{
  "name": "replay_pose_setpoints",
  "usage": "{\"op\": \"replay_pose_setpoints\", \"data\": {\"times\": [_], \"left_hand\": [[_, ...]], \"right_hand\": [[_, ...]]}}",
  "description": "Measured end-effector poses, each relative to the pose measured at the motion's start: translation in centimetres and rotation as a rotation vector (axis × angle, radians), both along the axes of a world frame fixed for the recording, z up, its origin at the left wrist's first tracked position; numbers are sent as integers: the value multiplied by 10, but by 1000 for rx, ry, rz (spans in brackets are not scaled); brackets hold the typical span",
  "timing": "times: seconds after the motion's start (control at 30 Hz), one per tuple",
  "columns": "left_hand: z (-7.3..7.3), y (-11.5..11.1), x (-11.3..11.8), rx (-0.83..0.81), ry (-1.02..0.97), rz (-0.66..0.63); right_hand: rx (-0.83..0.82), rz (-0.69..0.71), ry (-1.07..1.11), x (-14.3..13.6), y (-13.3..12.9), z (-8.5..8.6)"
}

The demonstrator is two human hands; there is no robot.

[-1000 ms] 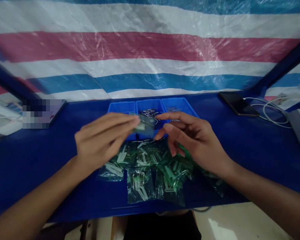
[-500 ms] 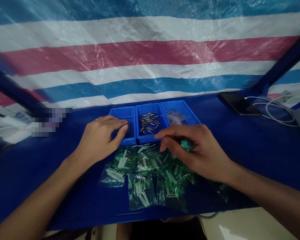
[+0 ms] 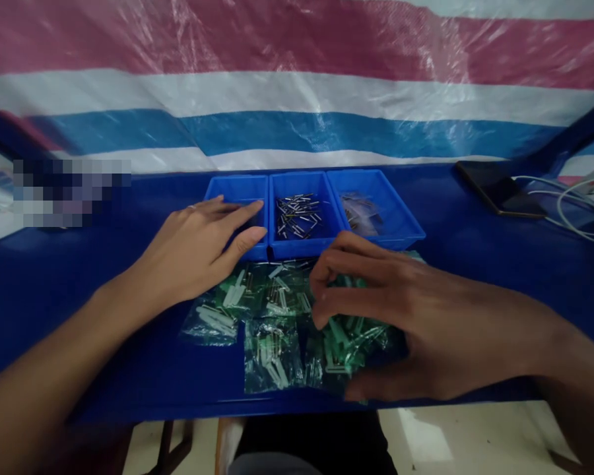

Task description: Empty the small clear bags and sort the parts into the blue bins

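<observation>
The small clear packets (image 3: 273,359) lie in a messy pile on the blue table (image 3: 153,379), between the two hands and close to the person. Inside them are pale sticks and thin metal pins, and some of the packets look green.

The right hand (image 3: 400,310) is over the right side of the pile and hides part of it. Its fingers are bent, and its thumb is apart from them, lower down, near the front edge of the table. I cannot tell if the fingertips touch the packets under them. The front packet lies to the left of this hand.

The left hand (image 3: 198,244) is over the left blue bin (image 3: 237,178), with its fingers spread and its thumb apart from them. It covers much of that bin, so I cannot tell all that is in there. One left packet (image 3: 210,326) lies just below this hand, on the near side.

The middle blue bin (image 3: 304,249) is between the hands and a bit farther away. It has a heap of thin metal pieces (image 3: 297,214) in it. The right blue bin (image 3: 400,218) holds see-through bags (image 3: 361,214), and it sits behind the right hand. A black phone (image 3: 497,188) lies well off to the right, beside a white cable (image 3: 574,191).
</observation>
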State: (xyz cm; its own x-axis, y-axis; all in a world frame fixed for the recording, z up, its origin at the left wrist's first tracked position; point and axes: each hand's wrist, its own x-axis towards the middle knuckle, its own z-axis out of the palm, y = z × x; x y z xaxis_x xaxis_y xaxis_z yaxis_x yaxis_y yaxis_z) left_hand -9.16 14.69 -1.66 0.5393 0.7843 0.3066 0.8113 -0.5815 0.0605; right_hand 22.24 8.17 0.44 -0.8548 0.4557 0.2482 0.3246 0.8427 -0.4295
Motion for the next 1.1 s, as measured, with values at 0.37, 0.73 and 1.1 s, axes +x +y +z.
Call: {"op": "replay_pose_setpoints", "data": {"times": [0.37,0.73,1.1], "left_hand": [[1,-6,2,-25,-79,-154],[-2,-9,3,35,-77,-109],[6,-21,14,302,-246,-286]], "right_hand": [[-23,-2,-198,5,3,-11],[308,3,93,-3,6,-10],[-146,-612,728,-10,-2,-5]]}}
